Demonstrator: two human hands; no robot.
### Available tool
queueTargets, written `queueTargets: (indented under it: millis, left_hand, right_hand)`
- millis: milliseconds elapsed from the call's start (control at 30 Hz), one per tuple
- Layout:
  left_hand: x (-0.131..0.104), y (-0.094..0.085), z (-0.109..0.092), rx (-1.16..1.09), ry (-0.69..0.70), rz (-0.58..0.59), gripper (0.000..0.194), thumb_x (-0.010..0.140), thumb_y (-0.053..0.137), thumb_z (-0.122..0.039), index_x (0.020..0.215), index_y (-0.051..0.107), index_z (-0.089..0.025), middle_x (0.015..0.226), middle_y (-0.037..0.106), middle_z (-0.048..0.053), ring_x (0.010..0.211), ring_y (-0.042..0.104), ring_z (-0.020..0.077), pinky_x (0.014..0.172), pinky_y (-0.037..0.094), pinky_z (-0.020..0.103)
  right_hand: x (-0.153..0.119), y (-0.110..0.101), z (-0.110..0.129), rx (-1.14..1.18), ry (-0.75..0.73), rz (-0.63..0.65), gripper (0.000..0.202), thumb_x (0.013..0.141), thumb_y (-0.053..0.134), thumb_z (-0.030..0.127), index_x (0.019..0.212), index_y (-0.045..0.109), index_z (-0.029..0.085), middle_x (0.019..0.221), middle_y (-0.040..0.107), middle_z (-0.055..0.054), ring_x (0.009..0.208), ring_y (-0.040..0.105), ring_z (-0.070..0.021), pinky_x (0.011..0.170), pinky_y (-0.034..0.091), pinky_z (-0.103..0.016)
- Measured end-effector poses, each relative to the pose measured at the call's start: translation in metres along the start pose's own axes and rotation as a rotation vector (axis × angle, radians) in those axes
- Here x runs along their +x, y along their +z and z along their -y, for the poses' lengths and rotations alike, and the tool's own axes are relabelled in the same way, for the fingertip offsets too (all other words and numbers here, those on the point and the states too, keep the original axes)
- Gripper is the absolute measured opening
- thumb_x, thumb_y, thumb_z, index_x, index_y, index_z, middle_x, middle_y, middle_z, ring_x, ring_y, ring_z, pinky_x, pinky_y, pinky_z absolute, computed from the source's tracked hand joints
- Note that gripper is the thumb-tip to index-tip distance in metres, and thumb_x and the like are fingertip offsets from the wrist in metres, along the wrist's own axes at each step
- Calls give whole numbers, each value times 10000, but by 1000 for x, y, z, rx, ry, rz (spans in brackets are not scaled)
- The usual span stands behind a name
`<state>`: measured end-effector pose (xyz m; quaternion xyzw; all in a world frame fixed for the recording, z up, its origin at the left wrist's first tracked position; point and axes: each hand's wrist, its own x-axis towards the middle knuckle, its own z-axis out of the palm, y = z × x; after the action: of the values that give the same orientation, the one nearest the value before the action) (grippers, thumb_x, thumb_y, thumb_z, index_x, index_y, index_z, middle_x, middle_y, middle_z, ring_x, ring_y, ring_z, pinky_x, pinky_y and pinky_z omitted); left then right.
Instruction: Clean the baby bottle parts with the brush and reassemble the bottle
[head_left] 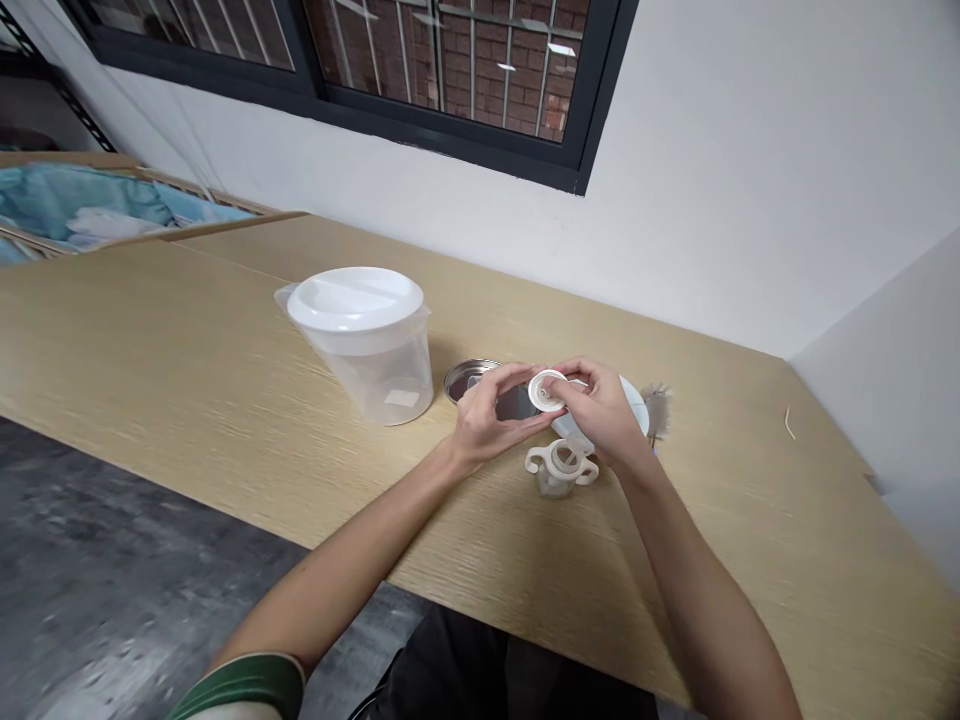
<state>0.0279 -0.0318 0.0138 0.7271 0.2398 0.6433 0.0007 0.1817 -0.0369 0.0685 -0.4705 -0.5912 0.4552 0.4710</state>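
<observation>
Between both hands, above the table, is a round white cap (546,391) with its hollow inside facing me. My left hand (491,410) grips its rim with the fingers and thumb curved round it. My right hand (600,405) closes on the other side, the thumb pressed into the cap's inside. Below them stands a small clear cup (561,470) with a cream two-handled collar, its top uncovered. A shiny metal dish (461,378) lies behind my left hand, with something clear in it that I cannot make out. A white plate or bowl (636,405) is partly hidden behind my right hand.
A translucent pitcher (375,370) with a white lid stands left of the hands. A grey bristly brush (658,408) lies at the right. A pale string (789,423) is farther right on the wooden table (712,560). Cloth-lined wooden bins (97,205) sit at the far left.
</observation>
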Motion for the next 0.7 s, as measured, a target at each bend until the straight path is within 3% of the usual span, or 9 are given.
queueTargets:
  millis: [267,500,700]
  left_hand:
    - [-4,1,4,-29,-3,2,707,708,861,-250,1276,443,-194,1127,686,120,999,712,242,855,638,370]
    - [-6,-2,9,69,-30,-24,751,683,878,-333,1270,432,-187,1106,690,122,976,718,248,848,634,375]
    - [-3,-2,8,69,25,-40,706,704,865,-309,1258,444,-187,1093,693,99,972,718,236,805,635,346]
  right_hand:
    - [-3,-2,4,38,35,1,249,697,717,359,854,634,184,784,710,-26,756,671,-186,635,510,-265]
    - [-6,-12,16,3,49,105,320,742,711,340,1014,671,178,986,717,-60,824,692,-179,712,560,-282]
    - [-8,-21,22,-97,45,171,231,759,642,284,953,676,162,796,708,-45,735,686,-182,720,570,-316]
